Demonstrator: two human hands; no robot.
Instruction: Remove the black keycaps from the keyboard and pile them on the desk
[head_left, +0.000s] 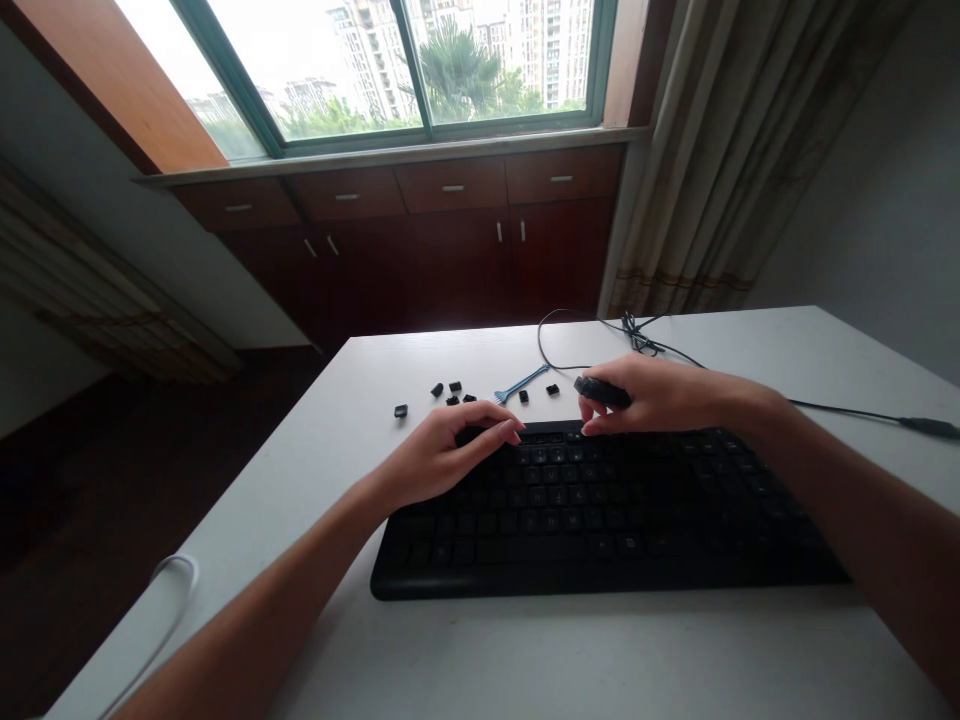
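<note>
Head camera view: a white table point(480, 655) filled most of the lower frame. Behind it, across the upper middle, stood a dark reddish-brown wooden cabinet point(450, 250) beneath a green-framed sliding window point(337, 60). A beige curtain point(705, 150) hung at upper right. On the table, from lower center toward the right, lay a black full-size keyboard point(570, 520). At center right, the right hand point(649, 390) gripped a small black handheld tool above the keyboard's far edge. Left of center, the left hand point(442, 450) rested over the keyboard's upper left part, fingers loosely bent, thumb and forefinger tips close together; whether they pinched anything could not be told. A thin black cable point(636, 333), partly bundled, ran behind the right hand. A blue brush point(523, 384) lay just beyond the keyboard. The black tool point(606, 392) pointed left from the right hand's fingers. Smallest were several loose black keycaps point(401, 411), scattered around the brush and left of it.
</note>
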